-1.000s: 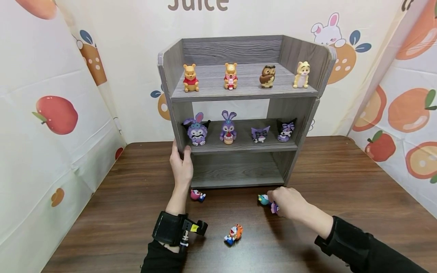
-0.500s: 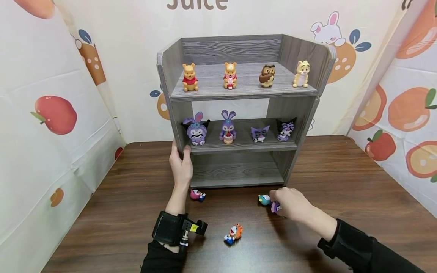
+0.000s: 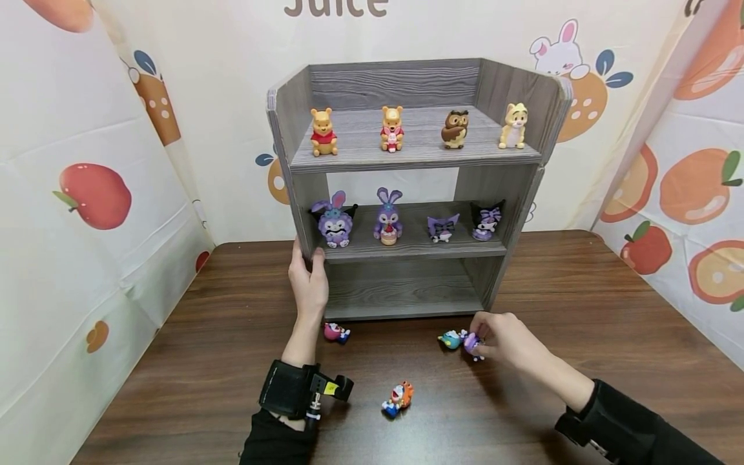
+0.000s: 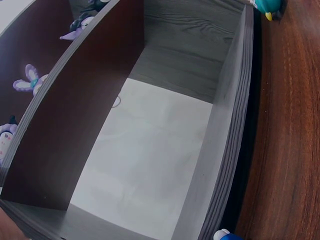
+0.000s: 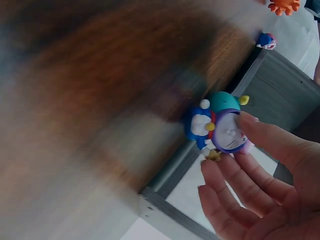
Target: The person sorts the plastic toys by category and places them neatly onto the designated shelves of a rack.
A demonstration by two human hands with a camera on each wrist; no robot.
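Observation:
My left hand [image 3: 308,284] grips the left side panel of a grey wooden shelf [image 3: 401,290], thumb at its front edge. In front of the shelf's lower right corner, my right hand [image 3: 504,334] pinches a small figurine with a purple hood [image 5: 230,131] and blue body between thumb and fingers, low over the table. A teal figurine [image 3: 450,339] lies right against it on its left and is partly hidden behind it in the right wrist view. A pink-and-blue figurine [image 3: 336,332] lies by my left wrist. Nearer the front is an orange-and-blue figurine [image 3: 398,398].
Several yellow and brown figurines, including an owl [image 3: 455,130], stand on the top board. Purple ones, such as a rabbit [image 3: 387,219], stand on the middle board. The brown table [image 3: 569,284] is enclosed by printed cloth [image 3: 134,290] at the back and sides.
My right hand has moved slightly right and turned, its fingers loosening from a tight curl. The purple-hooded figurine has shifted a little right with it. My left hand stays on the shelf.

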